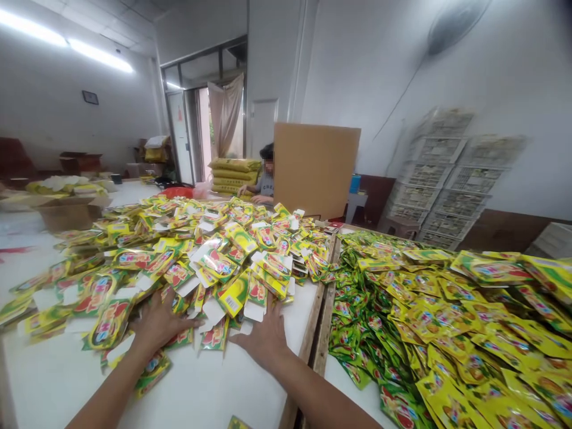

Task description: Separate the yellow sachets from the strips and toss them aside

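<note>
Two bare hands lie palm down on the white table in the lower middle of the frame, and neither holds anything. The left hand is open with its fingers spread, resting on the near edge of a heap of cards, flat yellow and green printed pieces with white tabs. A few of these touch its fingers and lie beside its wrist. The right hand is also open and flat. Its fingertips meet the heap's near edge just below a yellow card with a barcode, though I cannot quite tell whether they slip under the nearest pieces. The heap spreads from the left edge of the frame across the centre, reaching up toward the middle.

Just right of the right hand, two wooden rails run up the frame. Beyond them a second mass of green and yellow packets fills the lower right.

Behind the heap, at centre, a cardboard sheet stands upright. A seated person is just left of it, next to stacked yellow sacks. A red basin sits left of those. An open cardboard box stands at the left, and white crates are stacked against the wall at the right.
</note>
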A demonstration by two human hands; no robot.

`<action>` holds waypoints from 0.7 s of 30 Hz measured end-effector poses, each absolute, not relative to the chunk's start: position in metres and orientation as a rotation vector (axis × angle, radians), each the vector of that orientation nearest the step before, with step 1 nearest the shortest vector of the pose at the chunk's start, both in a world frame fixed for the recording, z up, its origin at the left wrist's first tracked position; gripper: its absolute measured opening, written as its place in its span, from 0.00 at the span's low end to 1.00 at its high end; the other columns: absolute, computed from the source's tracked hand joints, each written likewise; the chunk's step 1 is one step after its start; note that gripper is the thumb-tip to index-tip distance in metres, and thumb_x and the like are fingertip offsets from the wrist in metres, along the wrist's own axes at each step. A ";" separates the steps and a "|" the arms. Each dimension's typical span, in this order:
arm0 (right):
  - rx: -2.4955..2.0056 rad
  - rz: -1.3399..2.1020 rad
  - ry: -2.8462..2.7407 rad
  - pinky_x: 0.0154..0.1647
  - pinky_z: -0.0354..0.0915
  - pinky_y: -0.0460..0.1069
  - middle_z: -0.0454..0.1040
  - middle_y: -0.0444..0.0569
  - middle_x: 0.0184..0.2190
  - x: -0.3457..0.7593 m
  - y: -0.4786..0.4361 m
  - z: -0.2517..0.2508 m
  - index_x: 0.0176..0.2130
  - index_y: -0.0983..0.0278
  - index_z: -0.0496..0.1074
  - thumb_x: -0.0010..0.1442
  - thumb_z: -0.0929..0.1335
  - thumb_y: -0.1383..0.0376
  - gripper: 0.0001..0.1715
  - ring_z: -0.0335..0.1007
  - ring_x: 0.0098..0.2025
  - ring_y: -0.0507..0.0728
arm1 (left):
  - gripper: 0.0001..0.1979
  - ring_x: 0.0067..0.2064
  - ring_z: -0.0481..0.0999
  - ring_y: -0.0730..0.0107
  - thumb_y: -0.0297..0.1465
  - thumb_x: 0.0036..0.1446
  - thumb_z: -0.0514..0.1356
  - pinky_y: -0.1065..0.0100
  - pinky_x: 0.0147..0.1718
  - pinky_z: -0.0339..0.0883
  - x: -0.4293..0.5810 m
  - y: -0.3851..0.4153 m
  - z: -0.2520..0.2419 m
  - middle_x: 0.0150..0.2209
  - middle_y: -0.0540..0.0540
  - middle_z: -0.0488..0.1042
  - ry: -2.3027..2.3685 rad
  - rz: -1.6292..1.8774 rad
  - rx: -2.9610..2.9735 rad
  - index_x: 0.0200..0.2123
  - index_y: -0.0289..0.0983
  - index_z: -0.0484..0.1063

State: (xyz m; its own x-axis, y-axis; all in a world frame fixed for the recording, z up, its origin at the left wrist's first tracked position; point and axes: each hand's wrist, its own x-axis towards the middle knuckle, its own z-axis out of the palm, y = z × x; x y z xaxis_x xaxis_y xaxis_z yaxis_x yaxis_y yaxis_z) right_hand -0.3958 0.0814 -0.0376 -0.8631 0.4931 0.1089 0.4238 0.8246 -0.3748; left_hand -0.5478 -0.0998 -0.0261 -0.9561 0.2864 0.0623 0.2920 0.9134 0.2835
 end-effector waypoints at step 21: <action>-0.105 -0.048 -3.667 0.38 0.71 0.52 0.79 0.56 0.38 -0.300 0.037 0.066 0.39 0.65 0.78 0.51 0.69 0.57 0.19 0.76 0.42 0.63 | 0.23 0.44 0.75 0.41 0.41 0.34 0.60 0.56 0.41 0.66 -0.548 -0.132 0.018 0.40 0.30 0.76 -3.106 -0.249 -0.892 0.36 0.35 0.72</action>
State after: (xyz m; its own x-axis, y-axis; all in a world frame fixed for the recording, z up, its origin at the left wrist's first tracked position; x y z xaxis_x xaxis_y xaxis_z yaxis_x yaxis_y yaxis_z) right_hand -0.2997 0.0373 0.0665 -0.8625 0.0600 -0.5026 0.0470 0.9981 0.0386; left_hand -0.5477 -0.1324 0.0182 -0.8439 0.5339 -0.0530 0.5187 0.8371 0.1740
